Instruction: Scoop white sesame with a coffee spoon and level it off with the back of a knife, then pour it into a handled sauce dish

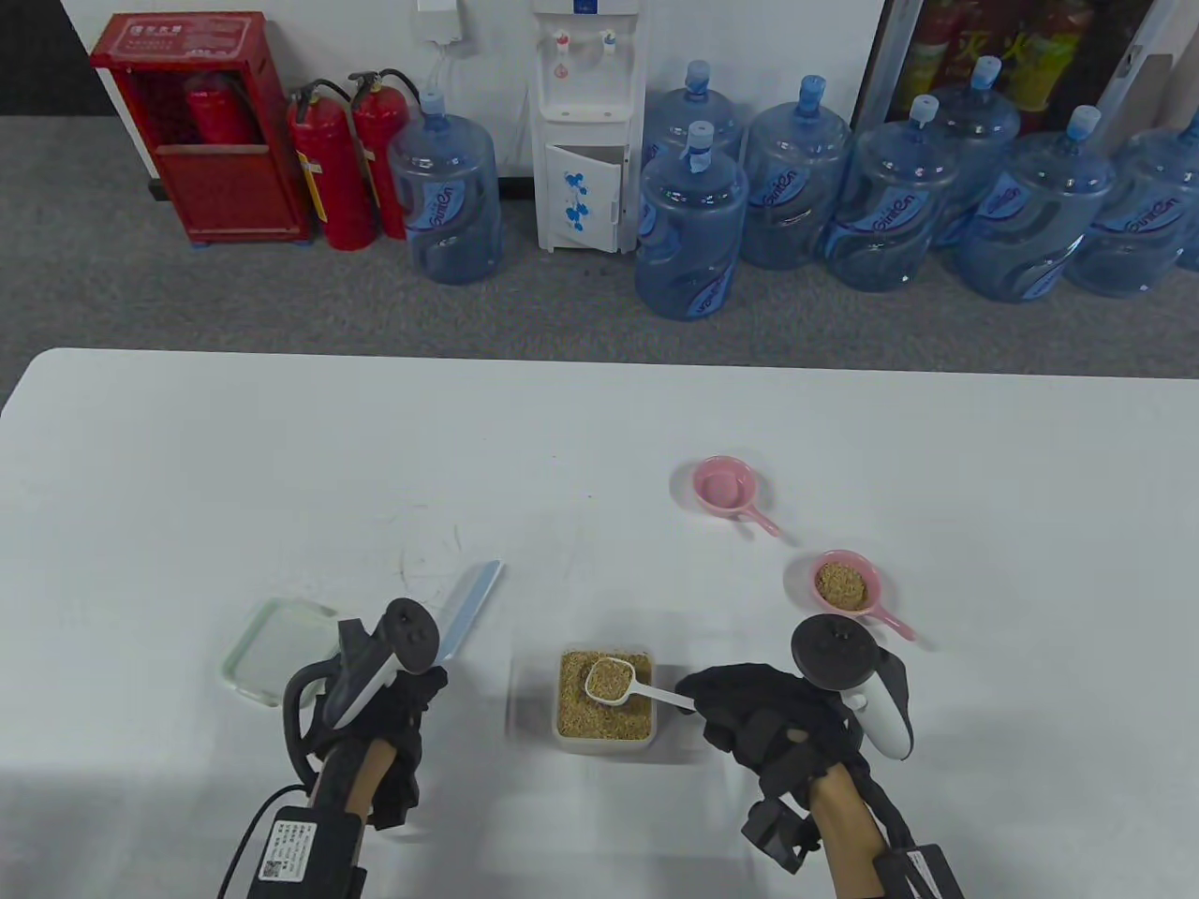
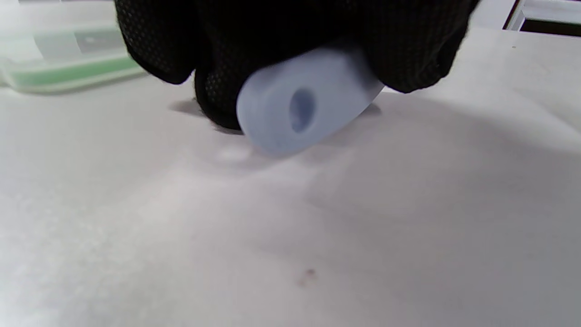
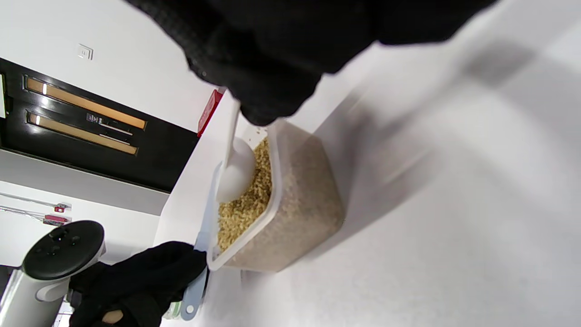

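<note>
Two hands are busy here, and both are mine. My right hand (image 1: 759, 716) pinches the thin handle of the coffee spoon (image 1: 614, 681). The spoon's bowl is heaped with white sesame (image 1: 573, 716) and sits just over the clear tub (image 1: 604, 744) that holds the rest of the seeds. My left hand (image 1: 389, 702) is curled tight round the handle of the knife (image 1: 468, 604). The pale blade points up and away from me, out to the left of the tub (it is not touching the spoon yet).

I think the next job is to bring the back of the knife over and slide it flat across the spoon. That is where things could go wrong. The spoon is light and I only pinch it at its end, so a hard push from the knife could tip it and dump the whole scoop. If I move the spoon away from the tub first, the seeds I scrape off will fall on the worktop (image 1: 234, 468) instead of back in.

After that comes the pour. One pink sauce dish (image 1: 843, 585) near my right hand is already full of seeds, and the other pink dish (image 1: 723, 487) further back looks empty. Both are small, so a shaky pour could miss.
</note>
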Demonstrator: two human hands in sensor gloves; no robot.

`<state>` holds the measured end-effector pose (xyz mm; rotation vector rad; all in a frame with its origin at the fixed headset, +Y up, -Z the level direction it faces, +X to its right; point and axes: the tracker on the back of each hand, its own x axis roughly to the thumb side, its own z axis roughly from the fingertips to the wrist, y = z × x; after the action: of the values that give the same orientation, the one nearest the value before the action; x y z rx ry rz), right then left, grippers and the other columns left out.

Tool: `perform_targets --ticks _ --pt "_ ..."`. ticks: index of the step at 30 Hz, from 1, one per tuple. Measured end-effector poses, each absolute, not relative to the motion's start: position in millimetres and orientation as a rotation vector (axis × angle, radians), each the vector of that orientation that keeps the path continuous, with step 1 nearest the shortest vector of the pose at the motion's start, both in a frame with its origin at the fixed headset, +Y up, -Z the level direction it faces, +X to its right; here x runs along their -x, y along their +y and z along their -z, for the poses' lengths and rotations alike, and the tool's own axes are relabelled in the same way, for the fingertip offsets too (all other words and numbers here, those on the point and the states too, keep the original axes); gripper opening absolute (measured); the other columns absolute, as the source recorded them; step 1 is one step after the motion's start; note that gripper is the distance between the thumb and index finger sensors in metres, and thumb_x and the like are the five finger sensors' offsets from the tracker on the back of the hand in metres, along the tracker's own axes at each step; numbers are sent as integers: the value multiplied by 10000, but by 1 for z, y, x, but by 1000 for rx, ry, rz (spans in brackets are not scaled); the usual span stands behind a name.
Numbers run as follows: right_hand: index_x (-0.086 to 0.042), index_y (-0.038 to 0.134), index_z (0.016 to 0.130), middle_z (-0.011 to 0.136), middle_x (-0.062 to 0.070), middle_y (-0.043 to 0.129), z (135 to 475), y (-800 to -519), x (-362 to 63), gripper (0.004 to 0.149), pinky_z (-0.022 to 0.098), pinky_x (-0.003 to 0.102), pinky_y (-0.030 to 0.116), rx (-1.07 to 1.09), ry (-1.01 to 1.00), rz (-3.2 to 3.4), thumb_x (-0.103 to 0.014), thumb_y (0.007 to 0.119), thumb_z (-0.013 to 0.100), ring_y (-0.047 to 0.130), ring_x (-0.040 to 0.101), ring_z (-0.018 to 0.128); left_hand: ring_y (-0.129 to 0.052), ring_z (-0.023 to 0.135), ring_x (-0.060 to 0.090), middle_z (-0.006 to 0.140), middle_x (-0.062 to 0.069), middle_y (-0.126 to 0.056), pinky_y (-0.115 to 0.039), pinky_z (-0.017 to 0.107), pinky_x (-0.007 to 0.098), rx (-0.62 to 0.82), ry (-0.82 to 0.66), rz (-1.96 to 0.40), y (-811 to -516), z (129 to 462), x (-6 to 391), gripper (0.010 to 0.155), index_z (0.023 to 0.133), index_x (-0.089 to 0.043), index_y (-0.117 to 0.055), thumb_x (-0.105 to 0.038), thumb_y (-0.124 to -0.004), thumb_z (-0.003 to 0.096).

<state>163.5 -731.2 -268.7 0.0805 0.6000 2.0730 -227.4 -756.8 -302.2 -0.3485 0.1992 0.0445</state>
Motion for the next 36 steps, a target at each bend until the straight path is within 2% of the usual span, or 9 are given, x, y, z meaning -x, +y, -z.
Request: perform_targets --ticks 9,22,36 --pt "-97 842 973 523 69 972 269 -731 -163 424 193 323 845 -84 602 -2070 -264 708 607 885 69 227 -1034 598 211 688 -1 -999 -772 667 500 275 207 65 -756 302 223 418 812 -263 -904 -497 -830 473" --pt "-100 844 972 523 68 972 268 -731 -162 424 193 324 844 -85 605 -2061 -266 709 606 884 70 228 -1012 570 198 656 -16 -977 -759 669 504 220 217 236 -762 302 215 465 792 -253 -880 -538 -791 435" --pt "-98 843 974 522 69 972 268 -731 -162 427 193 325 845 -90 603 -2051 -266 708 605 885 70 228 -985 619 211 703 -8 -947 -723 701 522 261 208 319 -761 301 208 507 835 -253 -839 -574 -724 461"
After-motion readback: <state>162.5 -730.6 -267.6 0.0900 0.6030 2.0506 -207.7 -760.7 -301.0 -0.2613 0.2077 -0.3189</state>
